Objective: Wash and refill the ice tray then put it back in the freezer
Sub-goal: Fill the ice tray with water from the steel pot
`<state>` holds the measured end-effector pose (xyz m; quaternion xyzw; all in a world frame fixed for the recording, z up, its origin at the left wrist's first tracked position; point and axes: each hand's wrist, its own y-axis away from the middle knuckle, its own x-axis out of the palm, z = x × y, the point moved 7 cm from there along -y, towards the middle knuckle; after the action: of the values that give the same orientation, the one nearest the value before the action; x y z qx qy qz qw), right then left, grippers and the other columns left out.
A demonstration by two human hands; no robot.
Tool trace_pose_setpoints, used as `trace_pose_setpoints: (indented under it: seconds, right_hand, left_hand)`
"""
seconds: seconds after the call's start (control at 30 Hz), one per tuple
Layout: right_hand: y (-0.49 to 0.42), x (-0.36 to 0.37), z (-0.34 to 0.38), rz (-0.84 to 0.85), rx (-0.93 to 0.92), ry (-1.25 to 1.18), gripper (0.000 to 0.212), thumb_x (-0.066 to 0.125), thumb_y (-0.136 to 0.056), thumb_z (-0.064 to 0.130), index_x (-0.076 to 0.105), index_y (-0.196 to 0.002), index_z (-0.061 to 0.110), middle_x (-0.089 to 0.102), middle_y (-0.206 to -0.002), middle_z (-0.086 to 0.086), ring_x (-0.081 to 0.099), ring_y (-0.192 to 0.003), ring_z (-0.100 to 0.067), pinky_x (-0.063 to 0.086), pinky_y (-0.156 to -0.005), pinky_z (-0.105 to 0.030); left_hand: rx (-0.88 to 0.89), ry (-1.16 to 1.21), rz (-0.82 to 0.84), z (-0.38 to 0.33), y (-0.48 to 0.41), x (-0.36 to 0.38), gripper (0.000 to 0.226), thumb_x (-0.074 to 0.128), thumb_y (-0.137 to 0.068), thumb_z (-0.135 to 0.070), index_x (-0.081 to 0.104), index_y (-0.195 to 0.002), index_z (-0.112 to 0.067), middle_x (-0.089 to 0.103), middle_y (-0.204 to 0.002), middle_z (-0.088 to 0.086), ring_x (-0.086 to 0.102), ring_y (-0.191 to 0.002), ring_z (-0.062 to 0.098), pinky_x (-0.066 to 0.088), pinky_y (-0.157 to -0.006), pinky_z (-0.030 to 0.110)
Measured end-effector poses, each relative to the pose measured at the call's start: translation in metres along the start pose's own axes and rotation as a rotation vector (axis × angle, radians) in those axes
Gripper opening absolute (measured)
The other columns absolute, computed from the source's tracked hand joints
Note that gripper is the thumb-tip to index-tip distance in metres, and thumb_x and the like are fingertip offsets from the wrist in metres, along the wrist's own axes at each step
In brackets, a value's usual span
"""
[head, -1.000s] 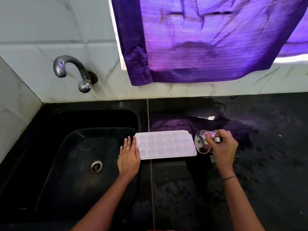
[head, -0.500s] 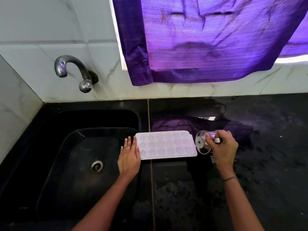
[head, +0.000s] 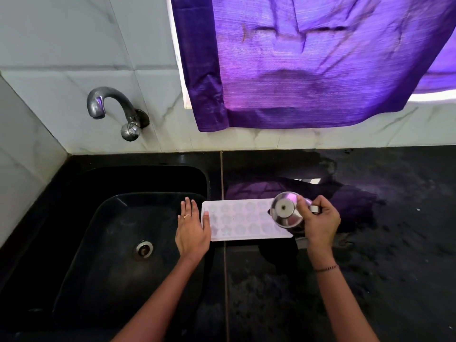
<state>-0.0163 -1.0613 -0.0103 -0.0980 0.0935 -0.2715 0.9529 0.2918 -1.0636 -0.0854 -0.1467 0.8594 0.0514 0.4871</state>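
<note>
A white ice tray (head: 241, 219) with star- and flower-shaped cells lies flat on the black counter (head: 382, 267), just right of the sink. My left hand (head: 191, 234) rests flat, palm down, against the tray's left end, with the thumb on its edge. My right hand (head: 319, 223) grips a small steel cup (head: 286, 213). The cup is tipped on its side over the tray's right end, its round base facing me. I cannot tell whether water is in the cells.
A black sink (head: 148, 193) with a metal drain (head: 143, 248) lies to the left, under a wall tap (head: 111, 104) that is not running. A purple curtain (head: 308, 65) hangs over the tiled wall behind. The counter near the tray looks wet.
My right hand has moved the steel cup left, from beside the tray to over its right end. The tray and my left hand have stayed in place.
</note>
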Motion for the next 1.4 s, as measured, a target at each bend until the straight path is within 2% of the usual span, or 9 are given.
trace_pose_setpoints:
  seconds: [0.2,0.3,0.4,0.47,0.53,0.73,0.8,0.9,1.4]
  right_hand:
    - [0.017,0.054,0.004,0.043,0.158,-0.224,0.050,0.071,-0.080,0.004,0.030,-0.056,0.018,0.028,-0.049,0.014,0.024,-0.049,-0.001,0.025,-0.046,-0.017]
    - [0.025,0.081,0.006,0.063,0.243,-0.330,0.047,0.070,-0.081,0.006,0.032,-0.058,0.018,0.029,-0.057,0.000,0.026,-0.054,-0.007,0.027,-0.051,-0.021]
    - [0.030,0.103,0.008,0.089,0.311,-0.399,0.044,0.070,-0.082,0.008,0.034,-0.060,0.019,0.030,-0.060,-0.003,0.028,-0.058,-0.011,0.030,-0.055,-0.025]
    - [0.032,0.116,0.008,0.107,0.362,-0.434,0.043,0.070,-0.083,0.011,0.035,-0.060,0.020,0.034,-0.060,-0.001,0.031,-0.058,-0.010,0.033,-0.056,-0.026]
    - [0.031,0.126,0.006,0.120,0.391,-0.458,0.043,0.069,-0.084,0.013,0.034,-0.060,0.021,0.034,-0.060,-0.001,0.033,-0.059,-0.010,0.035,-0.057,-0.026]
    - [0.008,0.157,0.001,0.244,0.459,-0.437,0.015,0.060,-0.091,0.022,0.049,-0.082,0.017,0.058,-0.085,-0.005,0.056,-0.083,-0.017,0.048,-0.078,-0.033]
    - [-0.007,0.167,-0.003,0.322,0.478,-0.434,0.008,0.060,-0.091,0.024,0.057,-0.097,0.020,0.062,-0.097,-0.003,0.060,-0.091,-0.016,0.050,-0.084,-0.035]
    - [-0.024,0.179,-0.012,0.419,0.511,-0.485,0.021,0.058,-0.092,0.020,0.063,-0.112,0.017,0.068,-0.102,-0.001,0.065,-0.091,-0.011,0.055,-0.078,-0.023]
    - [-0.052,0.202,-0.073,0.312,0.597,-0.455,0.012,0.064,-0.088,0.020,0.068,-0.098,0.016,0.071,-0.097,-0.003,0.067,-0.094,-0.016,0.054,-0.082,-0.024]
  left_hand:
    - [-0.039,0.400,0.093,-0.047,0.003,-0.007,0.056,0.034,-0.099,-0.041,0.028,-0.147,-0.013,0.013,-0.158,-0.005,0.008,-0.145,0.008,0.014,-0.117,0.029]
    - [-0.244,0.820,0.182,-0.054,0.004,0.000,0.055,0.040,-0.096,-0.045,0.041,-0.142,-0.014,0.033,-0.152,0.000,0.027,-0.141,0.013,0.018,-0.117,0.029]
    - [-0.344,1.086,0.271,-0.058,0.002,0.009,0.076,0.047,-0.080,-0.069,0.055,-0.130,-0.012,0.054,-0.136,0.003,0.048,-0.127,0.015,0.034,-0.111,0.037]
    - [-0.324,1.179,0.295,-0.063,-0.003,0.008,0.057,0.048,-0.087,-0.058,0.063,-0.116,-0.011,0.067,-0.117,0.003,0.061,-0.108,0.011,0.047,-0.094,0.024]
    - [-0.295,1.198,0.267,-0.066,-0.010,0.003,0.039,0.046,-0.093,-0.042,0.065,-0.108,-0.012,0.071,-0.103,0.000,0.065,-0.095,0.008,0.048,-0.077,0.015]
    - [-0.278,1.163,0.209,-0.068,-0.038,-0.003,0.038,0.049,-0.093,-0.041,0.063,-0.115,-0.014,0.069,-0.107,0.000,0.063,-0.097,0.005,0.049,-0.069,0.009]
    - [-0.253,1.152,0.197,-0.071,-0.051,-0.003,0.040,0.051,-0.091,-0.042,0.061,-0.120,-0.016,0.068,-0.111,0.000,0.063,-0.101,0.008,0.050,-0.072,0.010]
    - [-0.243,1.138,0.212,-0.073,-0.077,0.003,0.042,0.057,-0.089,-0.040,0.060,-0.122,-0.015,0.067,-0.113,0.005,0.063,-0.105,0.016,0.051,-0.081,0.022]
    - [-0.325,1.183,0.279,-0.068,-0.125,0.053,0.035,0.060,-0.090,-0.019,0.058,-0.122,-0.005,0.065,-0.109,0.010,0.063,-0.095,0.016,0.052,-0.078,0.018]
